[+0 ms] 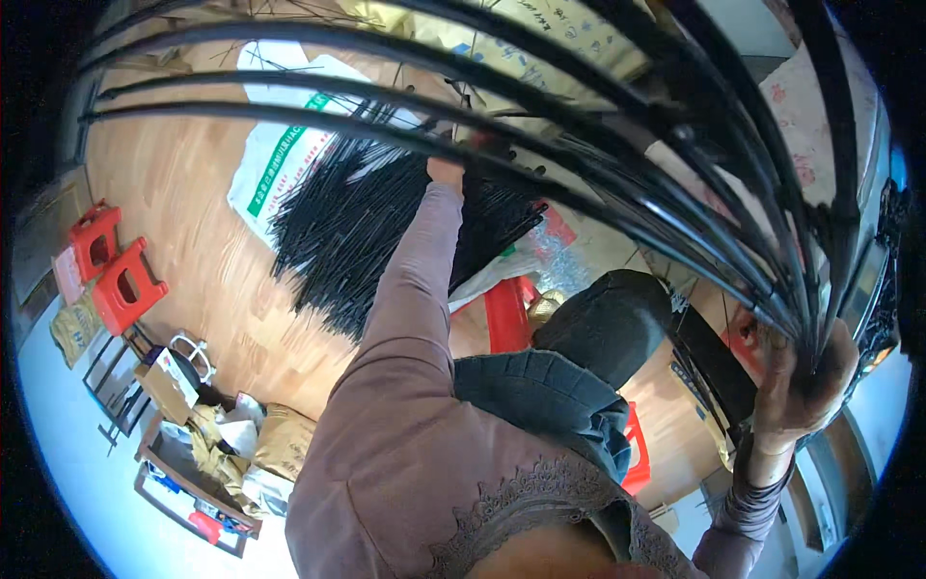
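My right hand [805, 381] is closed around the lower ends of a bundle of long black rods [666, 207]. They fan upward and to the left, arching across the top of the view close to the camera. My left arm reaches forward, and my left hand [446, 172] is at the far side of a big pile of thin black rods [338, 232]. Its fingers are mostly hidden behind the raised rods, so what they touch does not show. The pile lies on a white woven sack [253, 198] with a green stripe.
A red stool [508, 314] stands beside my knee. Two more red stools [130, 287] are at the far left on the wood floor. Lower left holds a shelf [159, 473] with paper bags [286, 444]. Yellowish printed sacks [550, 63] lie ahead.
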{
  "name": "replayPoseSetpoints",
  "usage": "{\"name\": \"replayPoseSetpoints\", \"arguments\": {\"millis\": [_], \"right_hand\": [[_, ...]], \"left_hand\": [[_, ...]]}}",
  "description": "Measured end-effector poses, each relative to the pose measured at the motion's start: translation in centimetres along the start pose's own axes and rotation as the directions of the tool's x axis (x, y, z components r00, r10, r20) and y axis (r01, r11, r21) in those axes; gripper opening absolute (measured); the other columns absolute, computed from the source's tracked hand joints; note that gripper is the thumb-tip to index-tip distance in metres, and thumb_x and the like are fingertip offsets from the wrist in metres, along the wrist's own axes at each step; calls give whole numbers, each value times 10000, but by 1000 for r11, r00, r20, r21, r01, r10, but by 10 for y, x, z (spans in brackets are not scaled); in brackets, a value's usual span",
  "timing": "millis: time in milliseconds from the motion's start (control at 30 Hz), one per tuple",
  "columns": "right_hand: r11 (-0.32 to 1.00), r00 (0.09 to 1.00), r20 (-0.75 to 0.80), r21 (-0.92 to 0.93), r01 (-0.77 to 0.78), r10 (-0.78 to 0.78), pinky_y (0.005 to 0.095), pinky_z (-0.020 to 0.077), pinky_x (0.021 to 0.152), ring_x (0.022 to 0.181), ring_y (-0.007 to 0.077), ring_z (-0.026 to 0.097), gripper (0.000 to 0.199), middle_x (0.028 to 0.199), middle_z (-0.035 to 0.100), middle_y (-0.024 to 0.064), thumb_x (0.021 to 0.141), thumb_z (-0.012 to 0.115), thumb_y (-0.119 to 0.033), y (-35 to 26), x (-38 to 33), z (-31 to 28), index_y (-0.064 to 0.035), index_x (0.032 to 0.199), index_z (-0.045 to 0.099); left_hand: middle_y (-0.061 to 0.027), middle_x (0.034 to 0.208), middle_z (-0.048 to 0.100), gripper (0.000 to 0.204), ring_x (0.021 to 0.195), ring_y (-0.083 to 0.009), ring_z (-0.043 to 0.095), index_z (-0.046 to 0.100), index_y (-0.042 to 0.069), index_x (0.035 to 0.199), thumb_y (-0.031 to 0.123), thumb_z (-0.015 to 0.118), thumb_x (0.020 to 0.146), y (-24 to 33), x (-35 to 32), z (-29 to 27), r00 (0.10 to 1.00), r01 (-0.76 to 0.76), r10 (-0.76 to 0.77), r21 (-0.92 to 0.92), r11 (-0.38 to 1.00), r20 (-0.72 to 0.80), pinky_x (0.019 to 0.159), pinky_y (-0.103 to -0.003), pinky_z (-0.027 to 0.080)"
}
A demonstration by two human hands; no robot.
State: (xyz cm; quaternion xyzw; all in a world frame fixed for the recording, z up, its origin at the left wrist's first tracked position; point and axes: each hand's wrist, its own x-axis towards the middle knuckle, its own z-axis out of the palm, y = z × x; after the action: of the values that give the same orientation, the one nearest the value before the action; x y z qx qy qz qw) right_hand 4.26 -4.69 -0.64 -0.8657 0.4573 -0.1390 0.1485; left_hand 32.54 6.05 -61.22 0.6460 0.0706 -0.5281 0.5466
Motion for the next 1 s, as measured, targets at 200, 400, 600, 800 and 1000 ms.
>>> {"name": "replayPoseSetpoints", "arguments": {"millis": [200, 400, 600, 800, 1000], "right_hand": [[990, 1000, -13, -135, -29, 28, 313, 432, 796, 850, 194, 531, 405, 971, 541, 95, 788, 719, -34, -5, -5, -5, -21, 1106, 468], [995, 990, -99, -13, -103, 101, 333, 424, 665, 728, 220, 502, 467, 850, 488, 104, 729, 810, -183, -13, -3, 4, -67, 971, 429], [983, 991, -78, -140, -120, 110, 339, 382, 546, 613, 231, 485, 431, 705, 452, 85, 695, 820, -243, -23, 9, 3, -75, 839, 449], [976, 986, -81, -147, -159, 149, 348, 305, 454, 502, 235, 435, 422, 595, 415, 71, 687, 813, -275, -24, 14, 3, -88, 768, 443], [994, 998, -22, -94, -57, 55, 343, 298, 440, 488, 218, 432, 446, 587, 432, 73, 712, 813, -294, -20, 16, 2, -98, 853, 438]], "left_hand": [[-228, 802, 624, 303, 751, -397, 585, 670, -14, 842, 260, 542, 840, -38, 58, 6, 814, -324, 574, 892, 315, 92, 679, -468, 473], [-228, 968, 647, 347, 742, -397, 617, 604, -11, 1105, 246, 494, 901, -11, 79, -27, 917, -177, 336, 538, 824, -213, 642, -452, 503], [-84, 882, 620, 406, 623, -182, 597, 487, 77, 1275, 297, 485, 933, 25, 45, 13, 978, 120, -96, 123, 985, -183, 432, -314, 458], [-45, 827, 597, 291, 598, -154, 588, 526, 77, 1105, 310, 507, 931, 9, 62, 4, 997, 47, -52, -76, 996, -63, 445, -267, 438], [-41, 847, 594, 267, 677, -163, 615, 534, 73, 1080, 300, 502, 944, 20, 57, 9, 979, 135, -155, -148, 980, -135, 469, -264, 452]]}}
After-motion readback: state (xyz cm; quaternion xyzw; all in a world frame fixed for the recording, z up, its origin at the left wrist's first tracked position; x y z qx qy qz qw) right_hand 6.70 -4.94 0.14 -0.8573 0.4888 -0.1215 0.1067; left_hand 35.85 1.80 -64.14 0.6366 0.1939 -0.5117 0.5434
